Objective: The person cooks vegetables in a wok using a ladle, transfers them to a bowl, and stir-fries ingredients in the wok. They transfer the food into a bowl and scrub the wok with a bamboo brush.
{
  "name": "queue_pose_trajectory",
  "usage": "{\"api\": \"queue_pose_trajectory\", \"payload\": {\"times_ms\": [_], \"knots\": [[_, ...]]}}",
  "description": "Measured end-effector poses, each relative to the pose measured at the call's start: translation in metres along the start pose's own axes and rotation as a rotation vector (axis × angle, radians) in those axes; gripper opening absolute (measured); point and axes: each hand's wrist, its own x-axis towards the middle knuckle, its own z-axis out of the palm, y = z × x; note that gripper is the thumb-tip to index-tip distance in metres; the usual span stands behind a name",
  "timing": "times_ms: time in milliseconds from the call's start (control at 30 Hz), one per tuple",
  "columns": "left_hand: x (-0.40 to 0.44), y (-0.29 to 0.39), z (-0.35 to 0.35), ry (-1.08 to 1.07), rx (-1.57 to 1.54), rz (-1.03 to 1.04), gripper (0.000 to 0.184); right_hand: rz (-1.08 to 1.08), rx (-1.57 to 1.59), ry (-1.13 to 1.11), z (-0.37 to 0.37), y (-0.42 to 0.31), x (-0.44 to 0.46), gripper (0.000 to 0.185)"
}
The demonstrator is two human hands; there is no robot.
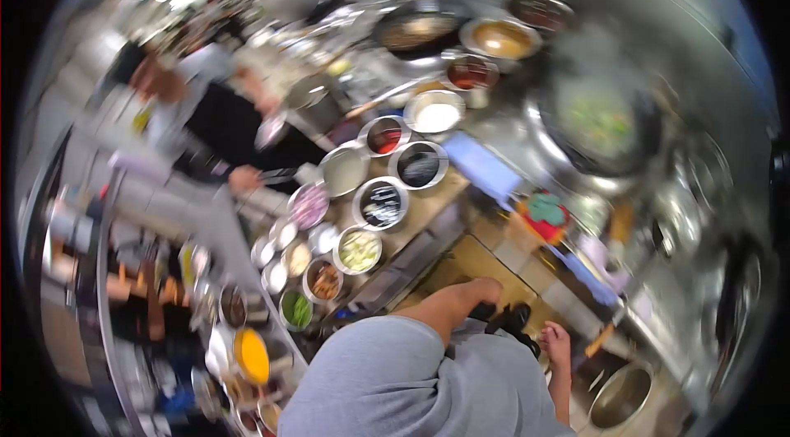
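My left hand [487, 290] is low in front of my body, beside the grey shirt [370, 379]; its fingers are hidden or blurred. To the right, my right hand [555, 340] hangs beside the shirt with its fingers curled, and what it holds, if anything, cannot be made out. Near it are a wooden handle [600, 341] and a metal pot [621, 394] at the lower right. Further up, a wok [605, 126] with green food steams on the stove.
Bowls of ingredients, among them white pieces [359, 249] and green ones [296, 309], stand on the counter left of centre. Another wok [420, 28] is at the top. A co-worker in a dark apron [226, 120] stands at the left. Blue cloths [481, 165] lie by the stove.
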Motion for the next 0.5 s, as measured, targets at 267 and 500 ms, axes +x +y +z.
{"api": "queue_pose_trajectory", "payload": {"times_ms": [267, 500], "knots": [[-0.071, -0.042, 0.035, 0.379, -0.384, -0.257, 0.027, 0.409, 0.248, -0.17, 0.053, -0.071, 0.204, 0.036], [-0.123, -0.063, 0.223, 0.619, -0.488, -0.322, 0.031, 0.181, -0.057, -0.639, 0.145, -0.062, 0.188, 0.03]]}}
